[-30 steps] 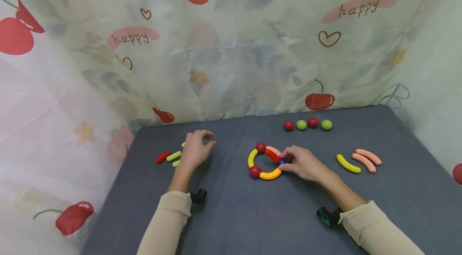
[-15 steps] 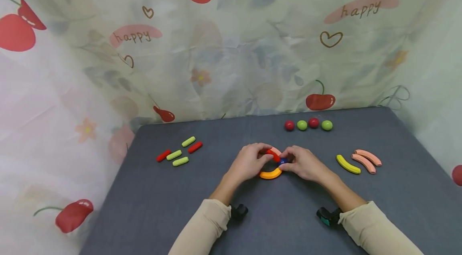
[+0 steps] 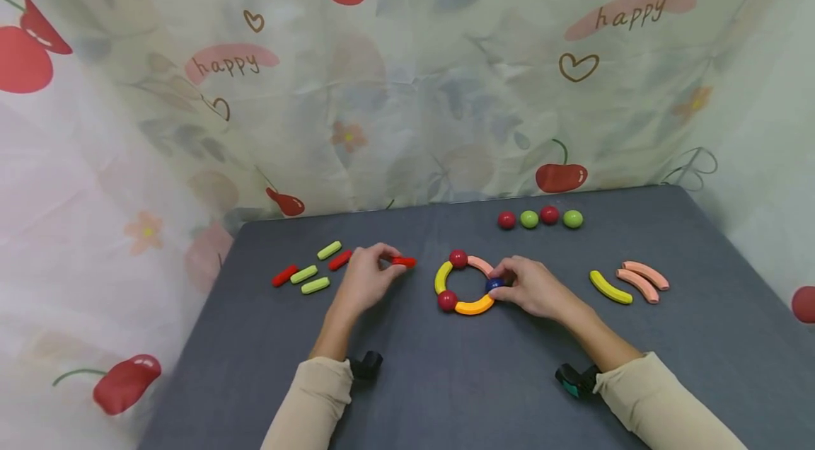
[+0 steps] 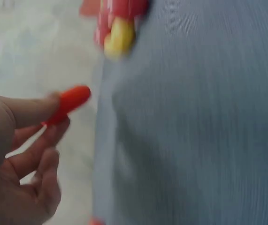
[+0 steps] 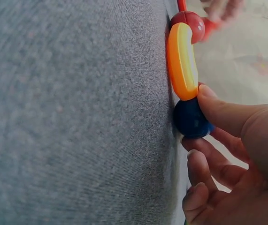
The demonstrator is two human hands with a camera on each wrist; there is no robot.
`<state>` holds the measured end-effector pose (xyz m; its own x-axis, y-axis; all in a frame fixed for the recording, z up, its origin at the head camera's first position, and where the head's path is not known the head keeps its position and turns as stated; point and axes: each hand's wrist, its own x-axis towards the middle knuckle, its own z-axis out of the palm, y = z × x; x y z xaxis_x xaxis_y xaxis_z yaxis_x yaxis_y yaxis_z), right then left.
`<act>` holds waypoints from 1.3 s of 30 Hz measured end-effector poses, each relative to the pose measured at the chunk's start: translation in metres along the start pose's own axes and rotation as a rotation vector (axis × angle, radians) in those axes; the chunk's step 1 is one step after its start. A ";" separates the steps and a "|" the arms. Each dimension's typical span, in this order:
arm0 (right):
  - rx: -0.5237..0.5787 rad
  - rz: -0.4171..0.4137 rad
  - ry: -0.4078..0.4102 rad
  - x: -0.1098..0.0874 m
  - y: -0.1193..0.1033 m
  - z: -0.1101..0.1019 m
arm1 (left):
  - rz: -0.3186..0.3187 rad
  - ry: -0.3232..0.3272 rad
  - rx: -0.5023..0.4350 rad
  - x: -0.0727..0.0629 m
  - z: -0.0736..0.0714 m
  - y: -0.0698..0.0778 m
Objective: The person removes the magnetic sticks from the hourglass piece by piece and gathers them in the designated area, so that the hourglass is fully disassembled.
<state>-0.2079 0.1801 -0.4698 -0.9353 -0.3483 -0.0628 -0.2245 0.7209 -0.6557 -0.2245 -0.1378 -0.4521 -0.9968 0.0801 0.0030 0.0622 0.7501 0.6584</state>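
Note:
My left hand (image 3: 368,274) pinches a short red rod (image 3: 405,262) between thumb and fingers, held left of a ring of pieces; the left wrist view shows the red rod (image 4: 73,99) tip blurred. My right hand (image 3: 533,289) pinches a blue ball (image 3: 494,284) on the ring's right side. Also in the ring are two dark red balls, a yellow curved piece (image 3: 442,278), a pink curved piece (image 3: 480,264) and an orange curved piece (image 3: 474,307). Up close in the right wrist view, the orange curved piece (image 5: 182,61) touches the blue ball (image 5: 190,119).
On the grey table (image 3: 407,379), several green and red rods (image 3: 303,274) lie to the left. Red and green balls (image 3: 529,219) line the back. A yellow curved piece (image 3: 610,288) and two pink ones (image 3: 639,286) lie right. A patterned curtain (image 3: 407,117) hangs behind.
My left hand came over to the ring, took hold of the red rod lying against the blue ball, and drew it off leftward. My right hand stayed on the blue ball.

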 end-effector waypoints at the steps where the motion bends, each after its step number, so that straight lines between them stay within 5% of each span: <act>1: 0.002 0.002 0.000 0.000 0.000 0.000 | -0.025 0.024 0.020 0.001 -0.007 -0.010; 7: 0.000 0.017 -0.004 0.000 -0.001 0.000 | -0.111 0.087 0.132 0.001 -0.034 -0.051; 13: -0.024 0.032 -0.012 0.001 -0.003 0.000 | -0.124 0.075 0.172 -0.001 -0.040 -0.057; 19: -0.096 0.044 -0.098 0.009 -0.016 -0.014 | 0.023 0.023 0.070 -0.011 -0.023 -0.025; 23: -0.147 0.060 -0.059 0.024 -0.022 -0.019 | 0.096 -0.106 0.020 -0.020 0.006 0.009; 27: -0.143 0.027 -0.021 0.044 -0.019 -0.012 | 0.118 -0.192 0.086 -0.024 0.040 0.035; 32: -0.110 -0.020 -0.057 0.061 -0.013 -0.001 | 0.124 -0.196 0.167 -0.023 0.062 0.049; 39: -0.100 -0.058 -0.033 0.066 -0.008 0.006 | 0.151 -0.188 0.210 -0.017 0.065 0.053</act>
<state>-0.2656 0.1477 -0.4735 -0.9110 -0.4091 -0.0529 -0.3053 0.7550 -0.5803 -0.2006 -0.0568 -0.4667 -0.9498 0.3063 -0.0632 0.2375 0.8378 0.4916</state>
